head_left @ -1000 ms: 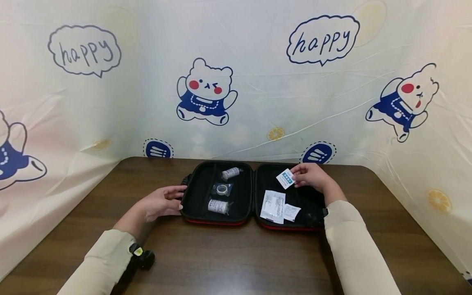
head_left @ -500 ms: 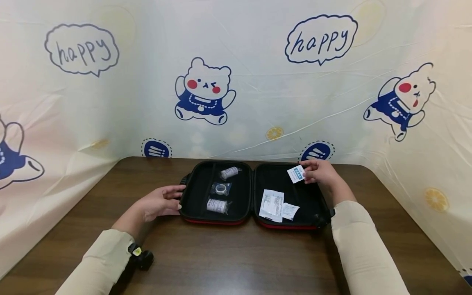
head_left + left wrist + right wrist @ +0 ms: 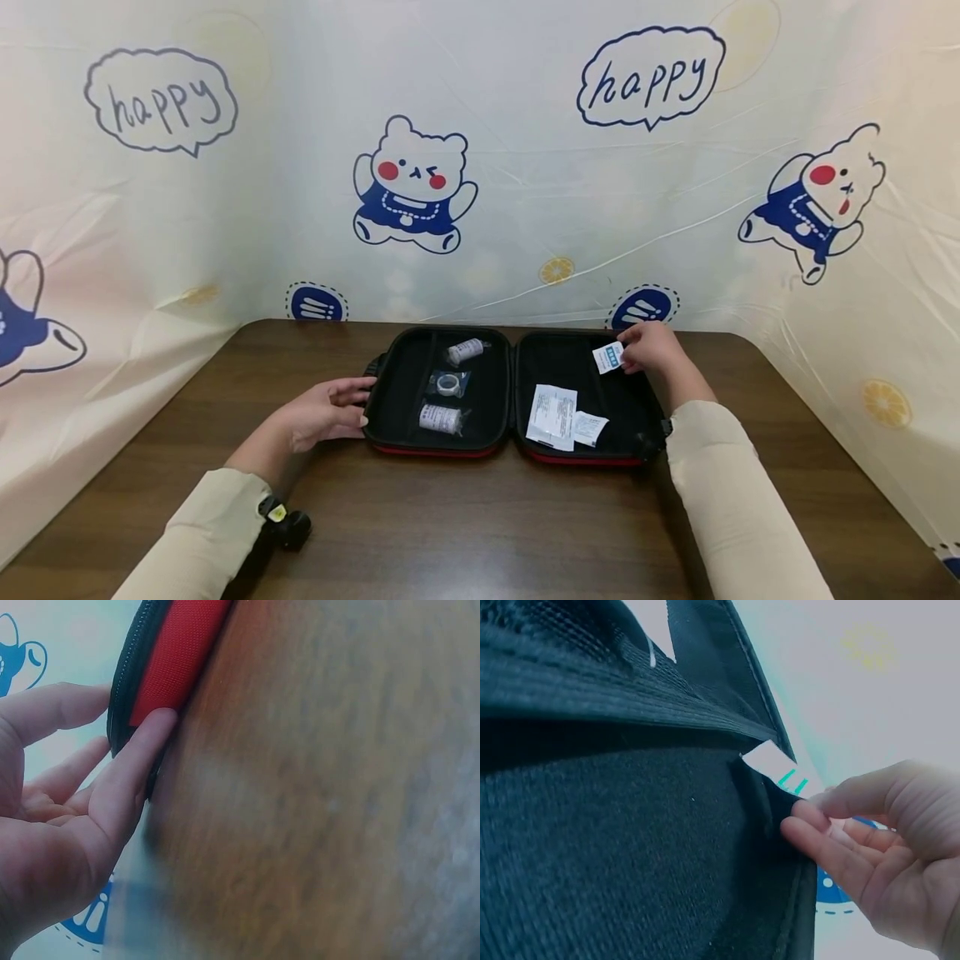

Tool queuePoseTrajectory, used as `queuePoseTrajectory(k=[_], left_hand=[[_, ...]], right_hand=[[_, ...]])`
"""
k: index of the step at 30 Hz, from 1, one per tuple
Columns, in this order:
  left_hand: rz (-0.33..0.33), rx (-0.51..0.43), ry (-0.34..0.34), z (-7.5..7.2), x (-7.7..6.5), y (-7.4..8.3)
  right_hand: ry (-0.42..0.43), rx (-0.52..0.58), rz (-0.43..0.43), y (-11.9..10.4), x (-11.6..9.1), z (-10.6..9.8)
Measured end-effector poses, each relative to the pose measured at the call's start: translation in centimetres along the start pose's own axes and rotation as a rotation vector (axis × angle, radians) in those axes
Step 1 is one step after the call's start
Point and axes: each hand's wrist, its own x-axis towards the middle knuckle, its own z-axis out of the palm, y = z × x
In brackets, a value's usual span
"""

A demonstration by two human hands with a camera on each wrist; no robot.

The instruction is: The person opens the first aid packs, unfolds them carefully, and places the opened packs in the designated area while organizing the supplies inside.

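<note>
A zip case (image 3: pixel 486 408), black inside and red outside, lies unfolded on the table. My left hand (image 3: pixel 318 417) holds its left edge; in the left wrist view the thumb (image 3: pixel 150 742) rests on the red side and a fingertip meets the zip rim. Between thumb and fingers my right hand (image 3: pixel 656 350) pinches a small white sachet (image 3: pixel 607 357) with blue print, over the case's far right corner. In the right wrist view the sachet's free end lies by the elastic edge (image 3: pixel 667 712) of a mesh pocket. Two more white sachets, one larger (image 3: pixel 552 417) and one smaller (image 3: pixel 590 428), lie in the right half.
In the left half are two wrapped white rolls, a far one (image 3: pixel 467 351) and a near one (image 3: pixel 441 418), with a bagged tape roll (image 3: pixel 448 384) between them. The brown table (image 3: pixel 450 525) meets a printed curtain (image 3: pixel 525 208) behind.
My right hand has carried the pinched sachet rightward and a little away, toward the far right corner of the case. My left hand stays at the left edge.
</note>
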Motion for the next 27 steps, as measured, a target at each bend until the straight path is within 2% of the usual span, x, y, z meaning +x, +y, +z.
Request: queuePoseTrajectory(k=[5, 15, 27], left_hand=[[0.005, 0.002, -0.005, -0.1, 0.0, -0.1], [0.009, -0.004, -0.015, -0.1, -0.1, 0.0], [0.010, -0.007, -0.013, 0.0, -0.1, 0.0]], right_hand=[[-0.020, -0.005, 0.026, -0.3, 0.5, 0.5], [-0.047, 0.016, 0.012, -0.6, 0.9, 1.6], [-0.024, 0.037, -0.008, -0.4, 2.1, 2.8]])
